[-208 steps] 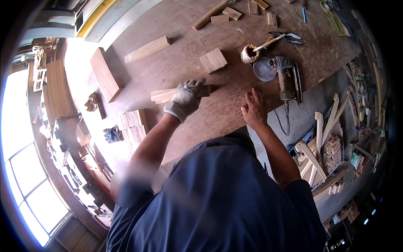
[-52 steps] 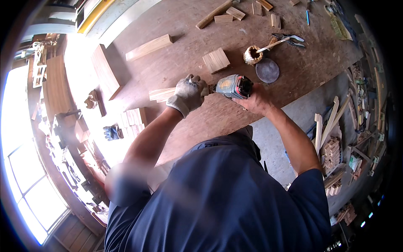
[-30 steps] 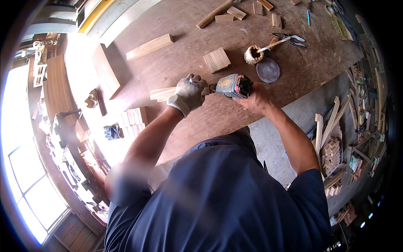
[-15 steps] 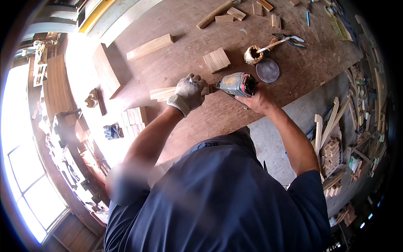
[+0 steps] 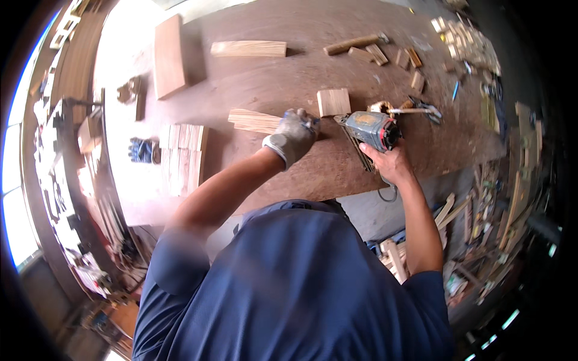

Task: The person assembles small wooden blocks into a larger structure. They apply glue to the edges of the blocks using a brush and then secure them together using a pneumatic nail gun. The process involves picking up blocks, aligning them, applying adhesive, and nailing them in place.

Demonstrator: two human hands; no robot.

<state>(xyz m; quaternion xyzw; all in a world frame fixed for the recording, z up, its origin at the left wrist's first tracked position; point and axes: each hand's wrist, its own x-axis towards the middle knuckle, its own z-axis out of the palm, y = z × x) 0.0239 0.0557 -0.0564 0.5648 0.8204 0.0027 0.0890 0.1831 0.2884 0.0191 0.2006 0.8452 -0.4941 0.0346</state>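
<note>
My left hand (image 5: pixel 292 136), in a grey work glove, is closed over the right end of a striped wooden piece (image 5: pixel 251 120) lying on the workbench. Its fingers hide that end. In my bare right hand (image 5: pixel 391 161) is a grey and red nail gun (image 5: pixel 368 129), held a short way to the right of the gloved hand. The gun's nose is apart from the wood. Just beyond the gun sits a small wooden block (image 5: pixel 333 102). Behind the gun, partly hidden, is a glue-crusted pot (image 5: pixel 380 107) with a brush (image 5: pixel 412 111) across it.
Stacked wooden blocks (image 5: pixel 182 157) and a blue glove (image 5: pixel 144 150) lie on the left of the workbench (image 5: pixel 241 78). Farther back are a wide board (image 5: pixel 169 57), a long strip (image 5: pixel 248 49) and a hammer (image 5: pixel 355 44) near offcuts. Small wood pieces (image 5: pixel 466 45) are heaped far right.
The nail gun has moved off the wood, away from my left hand to the right. My left hand still grips the wooden piece. The whole view has shifted and turned.
</note>
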